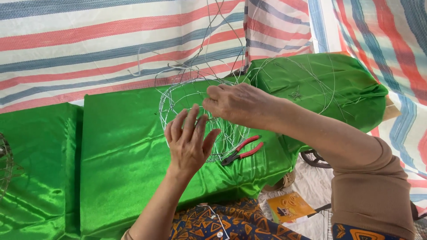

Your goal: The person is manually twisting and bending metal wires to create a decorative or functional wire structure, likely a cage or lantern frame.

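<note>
Broadly, the green satin-covered table (124, 151) fills the middle of the view, with a striped red, white and blue tarp (89, 44) hanging behind its far edge and a second green-draped mound (347, 84) rising at its right end, loose wire coils lying over that mound. Near the far edge of the table's right half sits the round wire frame (200, 120), a cage of thin silver wire lying open side toward the person, its rim roughly level and its stray ends rising up and back toward the tarp. The right hand (240, 104) comes in from the right across the frame's upper rim, fingers pinched closed on a wire there. The left hand (189, 142) reaches up from the near edge and lies flat against the frame's near side, fingers spread wide and straight, pressing rather than clasping; it is the nearer of the two to the frame's centre. Just right of the frame, touching or almost touching its lower rim, lie red-handled pliers (242, 151), handles pointing up and right, jaws toward the near edge. Open cloth spreads to the left of the frame; the right side is crowded by the forearm and the table's corner.
</note>
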